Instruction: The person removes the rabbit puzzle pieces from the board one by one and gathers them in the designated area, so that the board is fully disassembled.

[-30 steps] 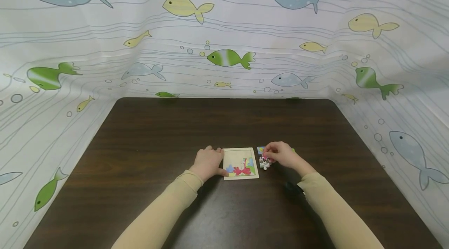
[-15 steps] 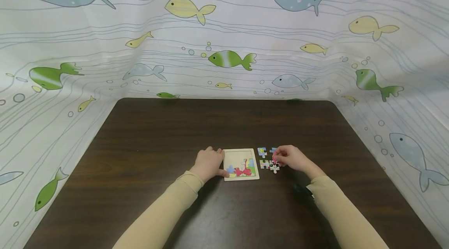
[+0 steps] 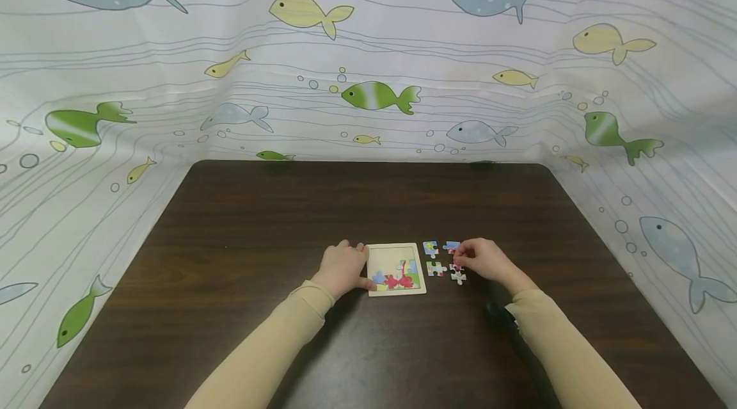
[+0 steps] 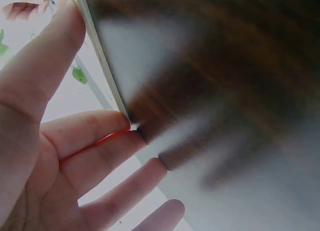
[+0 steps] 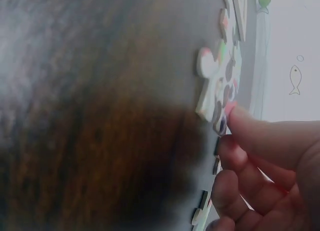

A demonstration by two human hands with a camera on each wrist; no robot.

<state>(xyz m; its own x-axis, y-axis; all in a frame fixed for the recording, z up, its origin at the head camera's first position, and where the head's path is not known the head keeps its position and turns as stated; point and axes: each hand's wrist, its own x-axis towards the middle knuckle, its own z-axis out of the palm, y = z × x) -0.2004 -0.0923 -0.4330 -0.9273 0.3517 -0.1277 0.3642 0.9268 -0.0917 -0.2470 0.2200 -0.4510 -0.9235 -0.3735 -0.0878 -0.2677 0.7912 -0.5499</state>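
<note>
My left hand (image 3: 341, 268) lies at the left side of a square wooden puzzle tray (image 3: 381, 258), its thumb on the near left corner and its fingertips along the edge. In the left wrist view those fingers (image 4: 102, 156) are nearly straight against the tray's edge (image 4: 107, 66). Red, blue and green pieces fill the tray's front part. To the right of the tray, my right hand (image 3: 483, 258) pinches a pinkish jigsaw piece (image 3: 457, 266) between thumb and fingertips, partly hidden by the fingers. A whitish jigsaw piece (image 3: 459, 278) lies right at its near side.
Between tray and right hand lie a blue-and-yellow piece (image 3: 430, 249) and a pale piece with colored edges (image 3: 435, 269). A blue piece (image 3: 451, 246) shows just behind the fingertips. The dark wooden table (image 3: 276, 217) is bordered by a white fish-print curtain (image 3: 374, 50).
My right hand has slid right, away from the tray, and the whitish piece has shifted right with it. Pieces formerly covered by the hand now show. My left hand stays at the tray.
</note>
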